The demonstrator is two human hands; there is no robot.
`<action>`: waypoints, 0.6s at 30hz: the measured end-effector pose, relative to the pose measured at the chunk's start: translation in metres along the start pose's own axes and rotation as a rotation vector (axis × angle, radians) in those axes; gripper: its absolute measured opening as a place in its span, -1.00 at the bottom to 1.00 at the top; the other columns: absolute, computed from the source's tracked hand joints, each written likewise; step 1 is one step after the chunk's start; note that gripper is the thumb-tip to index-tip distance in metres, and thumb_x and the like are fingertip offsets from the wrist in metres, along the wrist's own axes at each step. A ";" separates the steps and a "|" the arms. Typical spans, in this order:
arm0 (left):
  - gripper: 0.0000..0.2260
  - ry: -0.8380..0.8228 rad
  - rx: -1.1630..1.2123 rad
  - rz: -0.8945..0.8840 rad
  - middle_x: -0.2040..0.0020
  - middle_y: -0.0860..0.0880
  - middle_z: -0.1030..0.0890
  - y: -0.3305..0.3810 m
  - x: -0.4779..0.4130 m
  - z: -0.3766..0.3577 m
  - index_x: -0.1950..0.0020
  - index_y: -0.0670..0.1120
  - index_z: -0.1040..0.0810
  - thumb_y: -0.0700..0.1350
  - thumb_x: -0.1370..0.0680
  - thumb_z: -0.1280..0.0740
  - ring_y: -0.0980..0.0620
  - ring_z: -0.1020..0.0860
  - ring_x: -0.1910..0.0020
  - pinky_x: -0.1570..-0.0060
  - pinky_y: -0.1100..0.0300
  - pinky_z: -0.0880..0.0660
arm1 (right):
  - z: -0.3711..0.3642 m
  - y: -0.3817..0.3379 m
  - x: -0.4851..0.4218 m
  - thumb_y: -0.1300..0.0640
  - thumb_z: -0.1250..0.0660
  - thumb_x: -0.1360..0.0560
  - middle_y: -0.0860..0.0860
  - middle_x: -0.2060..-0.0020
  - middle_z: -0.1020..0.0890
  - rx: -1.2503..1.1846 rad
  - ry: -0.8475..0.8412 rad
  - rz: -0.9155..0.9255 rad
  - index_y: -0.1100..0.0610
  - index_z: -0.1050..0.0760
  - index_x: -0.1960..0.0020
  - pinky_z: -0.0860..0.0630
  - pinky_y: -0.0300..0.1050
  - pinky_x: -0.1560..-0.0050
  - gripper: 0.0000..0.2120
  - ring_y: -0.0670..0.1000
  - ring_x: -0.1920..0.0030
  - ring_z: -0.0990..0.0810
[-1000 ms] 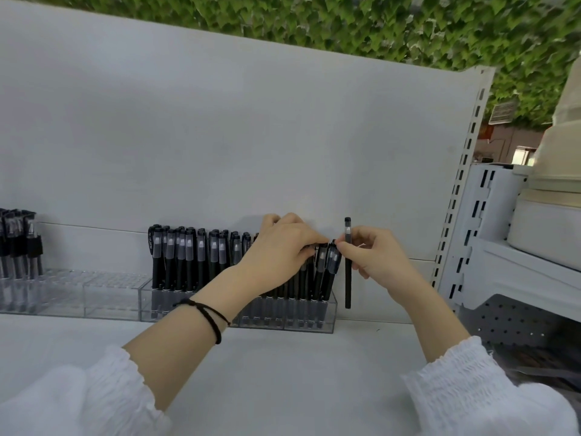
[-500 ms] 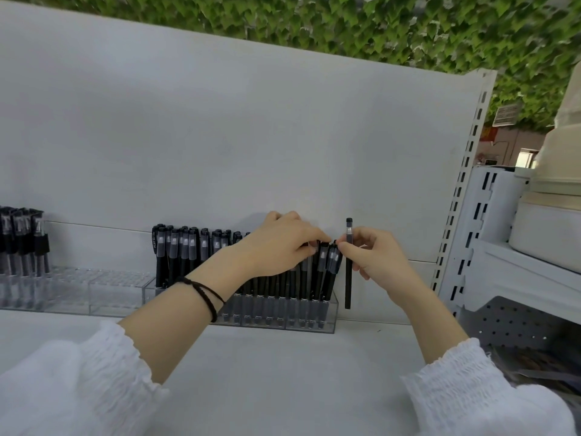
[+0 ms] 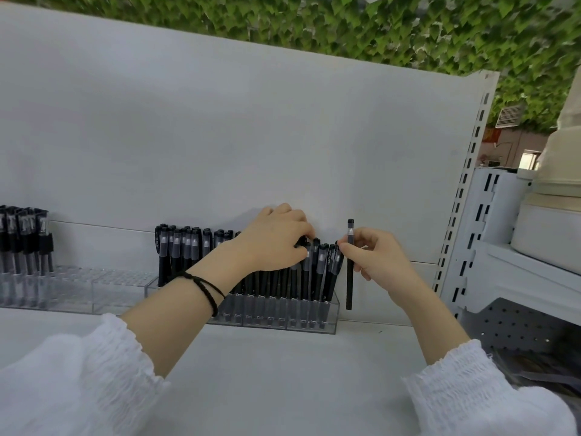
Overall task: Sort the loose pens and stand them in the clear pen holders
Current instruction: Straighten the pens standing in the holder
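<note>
**One slim black pen held upright beside a nearly full holder**

The loose pen [image 3: 349, 284] hangs vertically just off the right end of the clear pen holder [image 3: 332, 320], its lower tip above the shelf [image 3: 283, 372] and its capped top uppermost. It is a thin, straight, matte black stick with a greyish band below the cap. It should be very light and rigid, and a little slick on the barrel. A fingertip pinch high on the barrel, as here, suits it well, since the pen hangs plumb and can be dropped into a narrow slot.

The right hand [image 3: 377, 262] pinches it between thumb and forefinger near the top, the other fingers loosely curled. The left hand [image 3: 276, 243] is curled over the caps of the standing pens [image 3: 322, 269], thumb and fingertips gripping one or two of them. It looks to be parting them to make room.

The holder is hard, glassy acrylic divided into small cells, likely to slide if nudged. Its pens are black with translucent grey caps and lean slightly. A second clear holder [image 3: 103, 287] to the left shows bare cells, with more pens [image 3: 25, 240] at its far end. Behind stands a smooth white back panel [image 3: 220, 136], with leafy green foliage [image 3: 345, 26] above.
</note>
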State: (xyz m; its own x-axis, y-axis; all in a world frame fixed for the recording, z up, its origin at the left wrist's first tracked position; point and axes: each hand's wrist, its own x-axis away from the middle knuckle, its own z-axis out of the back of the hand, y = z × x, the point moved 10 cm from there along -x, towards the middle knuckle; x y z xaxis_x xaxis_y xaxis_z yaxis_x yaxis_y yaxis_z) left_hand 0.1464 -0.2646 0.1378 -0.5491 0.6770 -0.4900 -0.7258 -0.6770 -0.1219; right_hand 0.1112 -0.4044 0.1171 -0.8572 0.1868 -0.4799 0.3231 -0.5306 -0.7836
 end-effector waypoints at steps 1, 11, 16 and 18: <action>-0.73 0.019 0.013 0.009 -0.16 0.06 -0.51 -0.001 -0.001 0.003 -0.24 0.04 -0.54 -0.06 -0.56 -0.20 0.03 -0.36 -0.20 -0.14 0.14 -0.22 | 0.000 0.000 0.000 0.21 -0.36 -0.53 -0.02 0.35 -0.49 0.000 -0.001 -0.001 0.13 -0.59 0.12 -0.32 -0.26 0.46 -0.93 -0.08 0.45 -0.41; -0.85 0.021 0.260 0.056 0.04 0.09 -0.59 -0.010 0.001 0.005 -0.11 0.01 -0.62 -0.06 -0.59 -0.30 0.12 -0.48 0.05 -0.01 0.16 -0.45 | -0.001 0.003 -0.003 0.20 -0.36 -0.53 -0.04 0.33 -0.51 0.008 -0.004 -0.012 0.11 -0.60 0.11 -0.34 -0.25 0.44 -0.94 -0.08 0.44 -0.44; -0.83 0.118 0.301 0.088 0.09 0.10 -0.58 -0.011 0.001 0.004 -0.14 0.02 -0.63 -0.07 -0.58 -0.32 0.15 -0.48 0.11 0.05 0.20 -0.45 | -0.002 0.003 -0.002 0.19 -0.36 -0.52 -0.02 0.31 -0.51 0.009 -0.008 -0.022 0.13 -0.61 0.09 -0.34 -0.21 0.42 -0.94 -0.06 0.43 -0.44; -0.82 0.146 0.329 0.106 0.09 0.11 -0.60 -0.013 0.002 0.005 -0.15 0.03 -0.61 -0.05 -0.56 -0.34 0.14 -0.52 0.10 0.00 0.13 -0.51 | -0.001 0.002 -0.001 0.19 -0.36 -0.52 -0.02 0.32 -0.51 0.010 -0.004 -0.017 0.13 -0.61 0.09 -0.34 -0.23 0.42 -0.94 -0.06 0.43 -0.44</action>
State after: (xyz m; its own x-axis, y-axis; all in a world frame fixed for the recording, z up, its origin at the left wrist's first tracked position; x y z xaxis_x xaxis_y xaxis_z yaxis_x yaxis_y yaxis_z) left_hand 0.1525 -0.2529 0.1429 -0.5807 0.5435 -0.6061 -0.7755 -0.5960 0.2086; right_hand 0.1132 -0.4047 0.1158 -0.8641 0.1929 -0.4650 0.3042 -0.5357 -0.7877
